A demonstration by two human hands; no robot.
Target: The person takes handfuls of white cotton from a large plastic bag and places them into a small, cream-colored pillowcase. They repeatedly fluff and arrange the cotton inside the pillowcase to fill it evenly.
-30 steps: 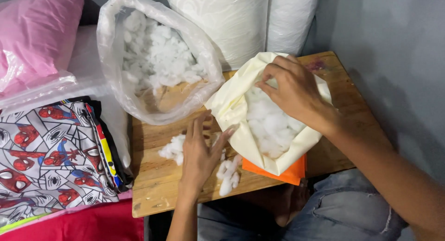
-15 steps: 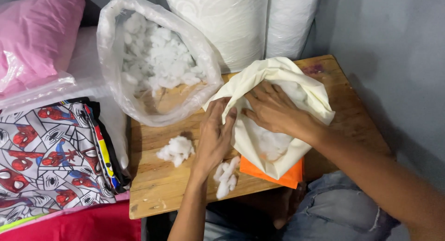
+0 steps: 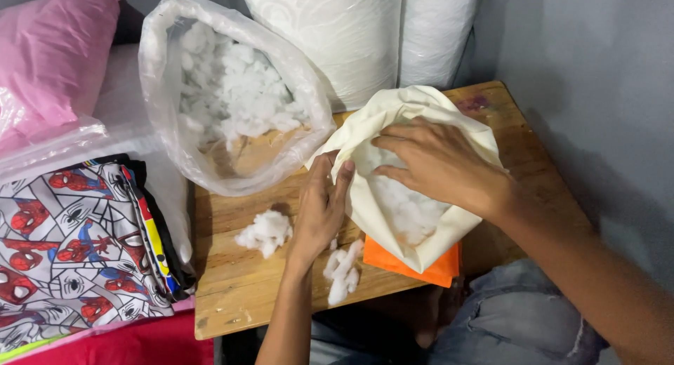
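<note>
Cover [image 3: 421, 217] lies on the table [image 3: 232, 281], half filled. Left hand [image 3: 319, 210] pinches its rim; right hand [image 3: 439, 165], fingers spread flat, presses stuffing. Better push evenly into corners.

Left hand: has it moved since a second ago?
Yes. The left hand went from the loose stuffing on the table up-right to the cream cover's opening.

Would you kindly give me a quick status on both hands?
Left hand holding cream cover's opening. Right hand pressing stuffing inside. Loose tufts beside.
</note>
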